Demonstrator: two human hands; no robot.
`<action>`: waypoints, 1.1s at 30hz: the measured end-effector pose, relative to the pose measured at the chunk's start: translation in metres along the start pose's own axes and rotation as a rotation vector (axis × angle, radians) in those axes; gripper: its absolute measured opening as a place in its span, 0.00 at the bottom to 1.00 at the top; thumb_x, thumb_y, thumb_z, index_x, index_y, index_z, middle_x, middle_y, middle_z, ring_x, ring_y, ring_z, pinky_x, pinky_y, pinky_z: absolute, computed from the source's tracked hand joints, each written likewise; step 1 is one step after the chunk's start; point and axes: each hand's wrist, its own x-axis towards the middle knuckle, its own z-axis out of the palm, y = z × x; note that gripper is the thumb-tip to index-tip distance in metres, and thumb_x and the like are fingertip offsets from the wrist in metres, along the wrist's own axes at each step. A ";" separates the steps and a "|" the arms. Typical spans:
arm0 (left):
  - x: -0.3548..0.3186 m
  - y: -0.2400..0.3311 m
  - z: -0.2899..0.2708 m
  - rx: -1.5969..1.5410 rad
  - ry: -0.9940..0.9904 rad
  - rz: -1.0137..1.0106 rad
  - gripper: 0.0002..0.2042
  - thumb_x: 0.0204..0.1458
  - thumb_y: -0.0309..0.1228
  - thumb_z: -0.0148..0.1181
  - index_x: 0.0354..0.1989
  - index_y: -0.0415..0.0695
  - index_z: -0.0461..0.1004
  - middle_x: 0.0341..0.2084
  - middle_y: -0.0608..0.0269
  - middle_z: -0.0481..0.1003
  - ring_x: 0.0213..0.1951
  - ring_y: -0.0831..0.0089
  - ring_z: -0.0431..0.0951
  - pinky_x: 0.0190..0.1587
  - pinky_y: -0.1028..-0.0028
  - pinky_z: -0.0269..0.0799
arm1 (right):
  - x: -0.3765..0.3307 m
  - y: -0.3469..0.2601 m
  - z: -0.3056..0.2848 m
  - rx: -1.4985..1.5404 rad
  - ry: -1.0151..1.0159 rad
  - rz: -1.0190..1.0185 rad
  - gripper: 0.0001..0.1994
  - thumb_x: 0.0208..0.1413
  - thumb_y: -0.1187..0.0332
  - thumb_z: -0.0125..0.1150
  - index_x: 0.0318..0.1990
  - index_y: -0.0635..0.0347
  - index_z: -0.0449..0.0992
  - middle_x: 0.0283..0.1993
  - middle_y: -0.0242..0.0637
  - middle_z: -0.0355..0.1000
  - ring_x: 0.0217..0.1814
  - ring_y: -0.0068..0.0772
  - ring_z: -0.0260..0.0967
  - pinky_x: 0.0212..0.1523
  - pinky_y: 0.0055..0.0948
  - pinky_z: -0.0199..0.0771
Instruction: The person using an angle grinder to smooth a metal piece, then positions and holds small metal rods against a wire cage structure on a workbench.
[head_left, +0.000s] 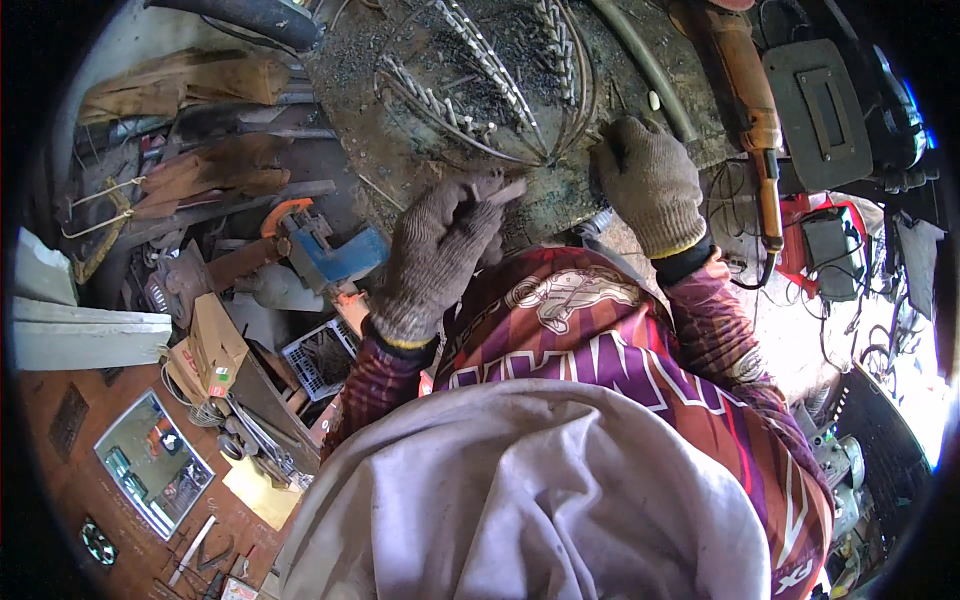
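My left hand, in a grey-brown knit glove, is closed with its fingertips on a small flat pale-brown piece at the workbench's near edge. To the right, my right hand in a matching glove is curled into a fist over the bench edge. Whatever it may hold is hidden. Ahead of both hands lies a metal frame of bent rods, drawn together at a point between them. Rows of short bright metal pieces run along its rods like leaf veins.
Dark grit and scraps cover the workbench. A curved tube and an orange angle grinder lie at the right, beside a dark welding mask. A blue and orange tool and a white crate stand left.
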 end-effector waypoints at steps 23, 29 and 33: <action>0.065 -0.032 0.020 0.252 0.297 0.522 0.12 0.62 0.33 0.71 0.47 0.39 0.80 0.38 0.56 0.84 0.39 0.71 0.85 0.42 0.69 0.80 | -0.037 -0.036 0.019 0.755 0.024 0.123 0.14 0.65 0.64 0.61 0.53 0.61 0.81 0.43 0.54 0.81 0.46 0.56 0.83 0.46 0.43 0.82; 0.056 -0.015 0.023 0.182 0.228 0.348 0.11 0.64 0.31 0.69 0.48 0.37 0.80 0.42 0.61 0.82 0.43 0.77 0.79 0.47 0.70 0.77 | -0.038 -0.039 0.031 0.811 0.074 0.117 0.15 0.64 0.66 0.63 0.55 0.60 0.80 0.45 0.54 0.81 0.48 0.56 0.83 0.47 0.43 0.83; 0.058 -0.018 0.022 0.236 0.252 0.404 0.11 0.64 0.33 0.69 0.48 0.38 0.80 0.41 0.61 0.82 0.43 0.76 0.79 0.47 0.69 0.76 | -0.036 -0.048 0.028 0.751 0.075 0.175 0.14 0.63 0.64 0.65 0.53 0.59 0.81 0.44 0.52 0.82 0.47 0.55 0.83 0.46 0.43 0.82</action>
